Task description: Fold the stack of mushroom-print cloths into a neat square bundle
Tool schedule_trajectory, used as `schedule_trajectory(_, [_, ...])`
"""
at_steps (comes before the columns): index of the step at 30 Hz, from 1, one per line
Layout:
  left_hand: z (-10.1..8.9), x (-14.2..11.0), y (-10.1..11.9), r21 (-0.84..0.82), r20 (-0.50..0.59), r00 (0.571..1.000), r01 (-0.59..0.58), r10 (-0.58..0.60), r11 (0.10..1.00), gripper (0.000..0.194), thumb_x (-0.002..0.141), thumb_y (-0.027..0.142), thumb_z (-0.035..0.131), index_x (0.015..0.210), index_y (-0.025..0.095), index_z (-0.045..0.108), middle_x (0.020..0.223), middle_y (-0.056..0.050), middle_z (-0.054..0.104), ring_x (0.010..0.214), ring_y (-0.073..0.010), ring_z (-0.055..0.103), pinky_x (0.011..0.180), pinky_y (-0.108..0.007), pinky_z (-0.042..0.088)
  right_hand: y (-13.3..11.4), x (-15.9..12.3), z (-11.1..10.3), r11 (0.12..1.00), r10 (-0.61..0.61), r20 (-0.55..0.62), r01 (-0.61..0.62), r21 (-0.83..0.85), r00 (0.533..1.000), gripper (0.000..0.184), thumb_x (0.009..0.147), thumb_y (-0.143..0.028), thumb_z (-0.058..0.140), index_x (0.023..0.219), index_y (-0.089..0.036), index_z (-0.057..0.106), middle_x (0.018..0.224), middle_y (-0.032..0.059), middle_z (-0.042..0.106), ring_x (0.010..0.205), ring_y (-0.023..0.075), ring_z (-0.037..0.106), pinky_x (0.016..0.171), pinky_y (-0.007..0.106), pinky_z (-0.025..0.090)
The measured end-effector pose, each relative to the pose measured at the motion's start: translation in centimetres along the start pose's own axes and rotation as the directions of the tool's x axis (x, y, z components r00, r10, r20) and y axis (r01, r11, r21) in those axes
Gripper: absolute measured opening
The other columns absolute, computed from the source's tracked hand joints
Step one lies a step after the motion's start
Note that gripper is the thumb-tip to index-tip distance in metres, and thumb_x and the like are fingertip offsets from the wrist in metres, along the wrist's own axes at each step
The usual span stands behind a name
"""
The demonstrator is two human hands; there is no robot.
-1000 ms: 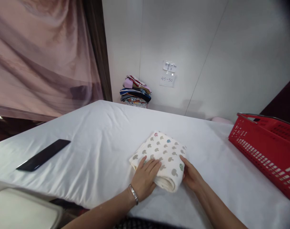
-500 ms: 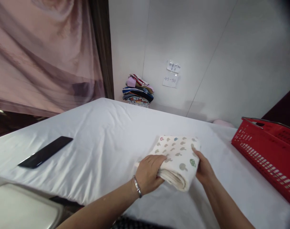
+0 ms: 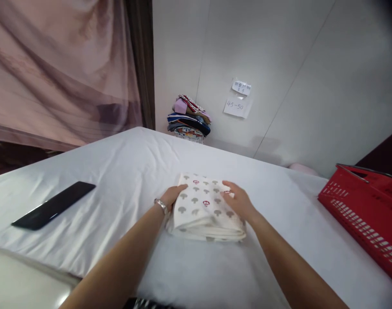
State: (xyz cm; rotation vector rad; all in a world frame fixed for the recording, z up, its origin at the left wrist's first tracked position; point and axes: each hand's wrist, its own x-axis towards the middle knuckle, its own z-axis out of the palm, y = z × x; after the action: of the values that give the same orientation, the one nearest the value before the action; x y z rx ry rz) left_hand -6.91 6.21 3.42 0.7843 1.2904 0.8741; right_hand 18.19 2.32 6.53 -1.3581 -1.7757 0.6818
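Observation:
A white cloth point(image 3: 206, 203) with a grey and red mushroom print lies folded into a thick rectangle on the white-covered table point(image 3: 125, 171). My left hand point(image 3: 171, 196) holds its left edge, the fingers partly hidden at the side. On the right edge, my right hand point(image 3: 239, 201) grips the cloth with thumb and fingers over the top and side. Several layers show at the fold facing me. Whether it is a garment or a plain piece of fabric, I cannot tell.
A red plastic basket point(image 3: 366, 210) stands on the right. To the left lies a dark flat phone-like slab point(image 3: 54, 205). Folded clothes point(image 3: 189, 118) are stacked by the wall beyond the table, near paper signs point(image 3: 237, 106). A pink curtain point(image 3: 63, 73) hangs at the left.
The folded cloth has turned and moved left; it now lies flatter, with red mushrooms on top. My left hand went from its near corner to its left edge, and my right hand shifted left too.

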Motion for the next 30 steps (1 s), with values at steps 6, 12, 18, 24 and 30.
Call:
schedule_trajectory(6, [-0.9,0.8,-0.9,0.018,0.035,0.999,-0.005,0.004,1.0,0.025,0.067,0.036,0.065,0.077,0.014,0.062,0.073,-0.01,0.07,0.068,-0.0215,0.065,0.062,-0.031,0.052,4.0,-3.6,1.9,0.952,-0.07,0.088,0.093,-0.29,0.994,0.036,0.081,-0.036,0.051,0.114,-0.024,0.06,0.131,0.007,0.05,0.125,0.0242,0.04,0.105,0.045,0.031])
schedule_trajectory(12, [-1.6,0.8,-0.2,0.361,-0.07,0.974,-0.175,0.214,0.916,0.027,0.063,0.042,0.064,0.065,0.015,0.062,0.068,-0.007,0.068,0.067,-0.021,0.062,0.055,-0.027,0.045,4.9,-3.8,-0.5,0.968,0.246,-0.189,-0.249,0.008,0.951,0.042,0.074,-0.041,0.059,0.113,-0.025,0.061,0.126,0.0058,0.054,0.117,0.0231,0.049,0.096,0.038,0.041])
schedule_trajectory(18, [-1.7,1.0,-0.7,0.488,-0.102,0.932,-0.258,0.348,0.834,0.029,0.065,0.045,0.06,0.065,0.016,0.063,0.063,-0.005,0.066,0.062,-0.0197,0.06,0.051,-0.025,0.041,4.9,-4.3,-1.4,0.717,0.644,0.012,-0.609,0.339,0.765,0.078,0.067,-0.046,0.068,0.135,-0.026,0.037,0.121,0.0105,0.057,0.098,0.0236,0.061,0.079,0.034,0.052])
schedule_trajectory(24, [-1.1,1.0,0.0,0.226,-0.049,0.915,-0.381,0.401,0.897,0.037,0.067,0.045,0.06,0.088,0.015,0.065,0.076,-0.005,0.069,0.065,-0.018,0.062,0.055,-0.025,0.046,3.3,-2.6,-1.3,0.707,0.575,0.005,-0.5,0.5,0.818,0.084,0.063,-0.03,0.073,0.137,-0.025,0.033,0.108,0.0084,0.063,0.086,0.0221,0.065,0.073,0.032,0.054])
schedule_trajectory(30, [-2.1,3.0,-0.1,0.309,-0.194,0.9,-0.321,0.39,0.895,0.044,0.065,0.048,0.064,0.095,0.015,0.064,0.088,-0.008,0.07,0.082,-0.0226,0.064,0.067,-0.028,0.048,5.7,0.7,-0.8,0.779,0.56,-0.106,-0.479,0.404,0.822,0.082,0.064,-0.032,0.072,0.136,-0.023,0.034,0.103,0.007,0.064,0.088,0.0213,0.064,0.075,0.031,0.052])
